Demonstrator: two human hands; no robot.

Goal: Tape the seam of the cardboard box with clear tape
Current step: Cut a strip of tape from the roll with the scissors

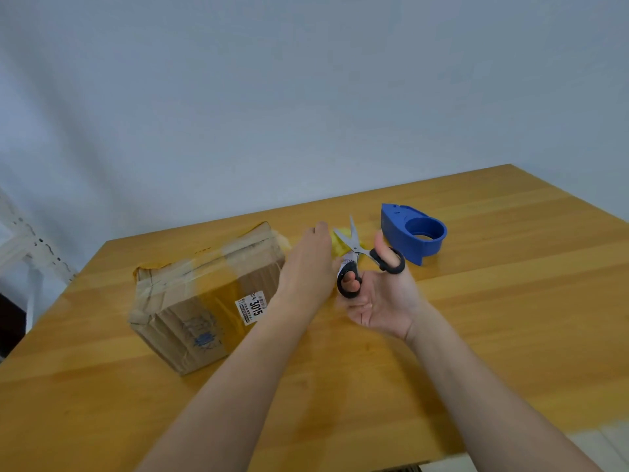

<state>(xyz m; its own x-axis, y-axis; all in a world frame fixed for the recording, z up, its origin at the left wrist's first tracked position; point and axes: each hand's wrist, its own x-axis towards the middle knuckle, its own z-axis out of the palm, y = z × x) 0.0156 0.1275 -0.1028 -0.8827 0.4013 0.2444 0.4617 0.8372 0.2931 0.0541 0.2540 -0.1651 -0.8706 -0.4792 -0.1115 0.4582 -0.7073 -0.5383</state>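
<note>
The right hand (pixel 381 294) grips black-handled steel scissors (pixel 360 257), blades parted. The left hand (pixel 313 260), just beside them, seems to pinch clear tape (pixel 340 245) stretching from the battered brown cardboard box (pixel 204 294) to its left. A slack strip could fold onto itself, and the blades sit close to the left fingers.

"3015" on box label (pixel 251 307)

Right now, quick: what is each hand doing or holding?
Left hand: closed on a stretch of clear tape; grip hidden.
Right hand: holding open black-handled steel scissors, fingers through the loops.
</note>
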